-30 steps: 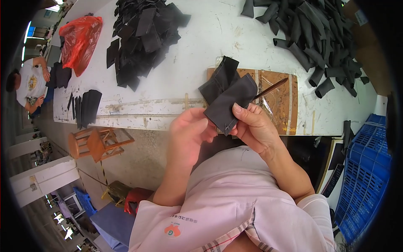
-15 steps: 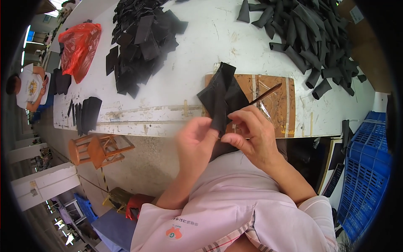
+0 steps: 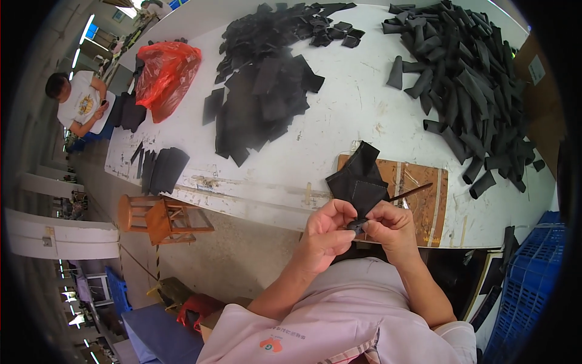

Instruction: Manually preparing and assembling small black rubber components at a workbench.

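Note:
At the table's near edge my left hand [image 3: 324,238] and my right hand [image 3: 393,232] meet, closed in pinches on the near end of a black fabric piece [image 3: 362,191]. Thumbs and fingertips of both hands press the small folded end [image 3: 358,226] between them. The rest of the piece spreads away from me over a brown board [image 3: 435,209], and a line of stitching shows on it. Whether it is one piece or several layers I cannot tell. Beside it, to the right, a thin dark pointed stick [image 3: 412,192] lies across the board.
Flat black fabric pieces [image 3: 267,106] lie heaped at the far middle. Black fabric tubes [image 3: 470,91] are piled at the right. A red plastic bag [image 3: 170,76] and dark strips [image 3: 170,171] lie left. A wooden stool [image 3: 163,219], blue crates [image 3: 533,273] and a seated person [image 3: 85,106] are around.
The whole view has swung, so the table appears lower and further right. My left hand has closed in beside the right, and both now pinch the fabric's near end.

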Demonstrator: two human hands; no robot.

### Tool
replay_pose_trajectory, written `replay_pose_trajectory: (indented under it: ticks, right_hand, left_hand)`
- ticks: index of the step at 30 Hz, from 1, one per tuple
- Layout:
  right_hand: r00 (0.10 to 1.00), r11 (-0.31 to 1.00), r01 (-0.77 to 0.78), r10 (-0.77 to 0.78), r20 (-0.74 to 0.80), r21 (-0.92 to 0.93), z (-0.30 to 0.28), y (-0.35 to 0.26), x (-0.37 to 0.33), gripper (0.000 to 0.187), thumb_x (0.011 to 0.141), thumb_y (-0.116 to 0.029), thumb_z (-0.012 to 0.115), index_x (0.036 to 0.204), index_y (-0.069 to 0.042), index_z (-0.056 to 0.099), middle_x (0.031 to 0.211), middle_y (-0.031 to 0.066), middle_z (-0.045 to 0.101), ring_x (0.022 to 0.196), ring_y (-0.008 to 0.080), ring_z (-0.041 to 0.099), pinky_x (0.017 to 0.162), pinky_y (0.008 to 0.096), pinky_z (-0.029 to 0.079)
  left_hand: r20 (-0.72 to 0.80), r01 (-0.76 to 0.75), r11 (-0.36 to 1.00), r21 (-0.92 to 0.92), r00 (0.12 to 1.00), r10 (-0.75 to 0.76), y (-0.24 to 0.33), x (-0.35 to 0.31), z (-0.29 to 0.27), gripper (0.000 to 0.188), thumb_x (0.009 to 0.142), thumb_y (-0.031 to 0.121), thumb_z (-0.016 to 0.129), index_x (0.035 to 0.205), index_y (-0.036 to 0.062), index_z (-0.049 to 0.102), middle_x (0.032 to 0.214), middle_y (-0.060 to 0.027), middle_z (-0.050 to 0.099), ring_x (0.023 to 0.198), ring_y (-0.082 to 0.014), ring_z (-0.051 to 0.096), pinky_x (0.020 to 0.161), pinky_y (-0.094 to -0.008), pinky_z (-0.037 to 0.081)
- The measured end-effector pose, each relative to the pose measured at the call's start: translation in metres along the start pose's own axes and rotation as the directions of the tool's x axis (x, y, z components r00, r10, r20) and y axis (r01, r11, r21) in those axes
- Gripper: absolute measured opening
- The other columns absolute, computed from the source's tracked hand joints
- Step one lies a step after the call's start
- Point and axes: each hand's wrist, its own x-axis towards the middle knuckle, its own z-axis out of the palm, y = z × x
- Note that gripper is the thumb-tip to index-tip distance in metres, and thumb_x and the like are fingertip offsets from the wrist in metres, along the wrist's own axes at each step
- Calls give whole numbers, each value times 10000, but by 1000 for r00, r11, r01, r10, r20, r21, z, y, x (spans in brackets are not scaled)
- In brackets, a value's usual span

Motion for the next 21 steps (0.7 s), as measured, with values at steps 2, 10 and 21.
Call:
replay_pose_trajectory:
  ticks: [2, 10, 21]
  right_hand:
    - [993, 975, -116, 110, 44, 190, -2, 5, 0, 34, 744, -5, 624, 728, -17, 597, 661, -22, 523, 493, 61, 429, 443, 205, 341]
    - [963, 910, -255, 211, 165, 326, -4, 7, 0, 134, 829, -177, 578, 774, -65, 531, 618, -20, 491, 540, 75, 426, 504, 185, 337]
    - [970, 958, 209, -228, 81, 198, -15, -13, -12, 96, 820, -81, 560, 755, -22, 519, 854, 38, 499, 686, 81, 436, 587, 195, 362]
  left_hand:
    - [-147, -59, 913, 404, 981, 129, -6, 4, 0, 194, 707, -82, 531, 875, 5, 489, 721, -42, 543, 495, -19, 413, 389, -170, 303]
    - [-137, -216, 745, 632, 914, 381, -14, 10, 11, 197, 723, -87, 501, 909, -22, 513, 819, -59, 577, 559, -44, 504, 446, -179, 402]
    - [160, -300, 621, 724, 949, 271, -19, -7, 29, 373, 717, -126, 455, 1075, -32, 491, 839, -56, 552, 636, -31, 501, 544, -155, 394]
